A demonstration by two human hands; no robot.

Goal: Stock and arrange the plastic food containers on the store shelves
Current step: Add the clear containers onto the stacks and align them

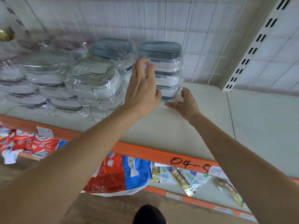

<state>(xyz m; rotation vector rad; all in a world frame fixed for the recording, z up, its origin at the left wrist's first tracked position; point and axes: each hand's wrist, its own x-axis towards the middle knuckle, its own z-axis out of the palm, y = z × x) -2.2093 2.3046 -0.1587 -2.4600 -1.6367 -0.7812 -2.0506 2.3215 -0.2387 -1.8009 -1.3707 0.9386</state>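
Plastic-wrapped stacks of clear food containers with grey-blue lids fill the left half of the cream shelf [210, 120]. The rightmost stack [166, 62] stands upright near the back wall. My left hand [142, 88] is stretched out with straight fingers against that stack's front left side. Lower at the stack's right foot, my right hand [184, 103] is spread with thumb and fingers apart, touching or just short of the wrap. Neither hand grips anything. More stacks lie to the left, one with clear ribbed lids [92, 76] and another grey-lidded stack [113, 49] behind it.
The shelf has an orange front edge [145, 151] marked "04-5". Its right half is bare up to a slotted upright [252, 46]. Below, a lower shelf holds red and blue bags [118, 173] and small gold packets [182, 180]. A dark shoe tip [148, 214] shows on the floor.
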